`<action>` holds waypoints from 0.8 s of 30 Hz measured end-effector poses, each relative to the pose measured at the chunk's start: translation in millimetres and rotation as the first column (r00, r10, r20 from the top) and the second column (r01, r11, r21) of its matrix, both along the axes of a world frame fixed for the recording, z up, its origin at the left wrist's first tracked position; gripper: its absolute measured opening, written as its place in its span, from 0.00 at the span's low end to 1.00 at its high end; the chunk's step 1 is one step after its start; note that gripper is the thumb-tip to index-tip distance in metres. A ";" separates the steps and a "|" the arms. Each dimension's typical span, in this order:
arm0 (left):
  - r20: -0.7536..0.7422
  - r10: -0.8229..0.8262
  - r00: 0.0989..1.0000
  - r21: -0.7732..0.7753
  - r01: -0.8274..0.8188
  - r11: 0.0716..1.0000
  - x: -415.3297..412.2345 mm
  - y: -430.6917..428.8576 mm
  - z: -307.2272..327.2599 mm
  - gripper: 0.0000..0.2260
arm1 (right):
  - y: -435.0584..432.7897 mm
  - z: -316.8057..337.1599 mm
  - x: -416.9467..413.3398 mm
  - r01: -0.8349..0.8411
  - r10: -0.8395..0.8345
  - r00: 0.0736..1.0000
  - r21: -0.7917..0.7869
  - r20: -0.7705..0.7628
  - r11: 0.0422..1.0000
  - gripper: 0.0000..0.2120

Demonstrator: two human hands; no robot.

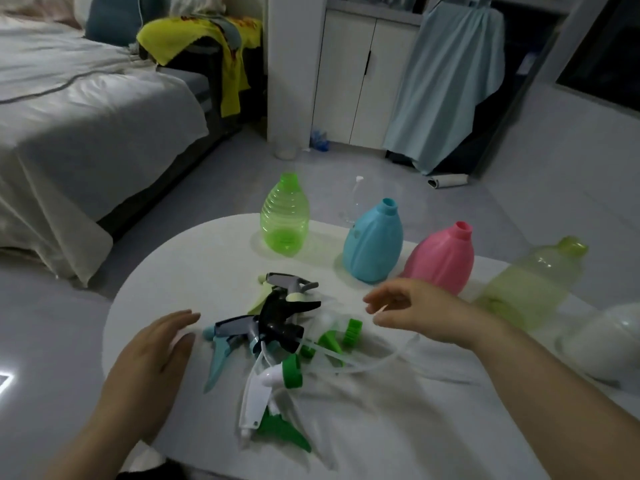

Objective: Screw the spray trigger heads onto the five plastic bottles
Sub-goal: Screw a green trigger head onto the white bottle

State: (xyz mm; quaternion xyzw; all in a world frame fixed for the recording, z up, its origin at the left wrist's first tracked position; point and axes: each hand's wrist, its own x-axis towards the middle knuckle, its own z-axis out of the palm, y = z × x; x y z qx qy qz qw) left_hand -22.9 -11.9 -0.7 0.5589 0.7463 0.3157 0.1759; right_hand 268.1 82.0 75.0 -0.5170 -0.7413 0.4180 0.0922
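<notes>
1. Left hand (152, 362), approx. 7 o'clock: flat, fingers extended, nothing held; laid on tabletop (207, 258) just beside the heap.
2. Trigger heads (277, 341), centre to 6 o'clock: loose heap, none fitted. White/green head (263, 393) nearest; grey/teal head (225, 341) at 8 o'clock of heap; black head (284, 317) on top; grey head w/ pale yellow parts (287, 285) farthest. Dip tubes (381, 358) crossed, trailing toward 3 o'clock.
3. Right hand (419, 313), approx. 3 o'clock: loosely curled, half open; a thin tube appears to be pinched at the fingertips, though this cannot be confirmed.
4. Bottles, 12 to 3 o'clock, upright, necks open, well apart from the heap: green bottle (285, 216), blue bottle (374, 240), pink bottle (440, 258), yellow-green bottle (533, 282). White rounded item (602, 344) at far 3 o'clock judged 5th bottle; blurred.

Risks (judged): tubes tangled, so lifting one head is likely to drag others off the edge. Light empty bottles could be tipped by a passing sleeve or tube. Heads may be mismatched to necks; cross-threading if started tilted.

Surface: white rounded tabletop, cloth-like, wrinkled near 5 o'clock.
Room: dim; grey floor (554, 161); bed w/ pale sheet (86, 116) at 10 o'clock; white cupboard (356, 71) and hanging pale-blue cloth (450, 81) at 12–1 o'clock.
</notes>
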 end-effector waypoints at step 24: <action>-0.071 -0.138 0.988 0.010 0.139 0.990 2.4 51.0 -14.3 0.11 | 22.2 -8.7 -32.6 -0.107 0.070 0.910 0.069 0.409 0.992 0.33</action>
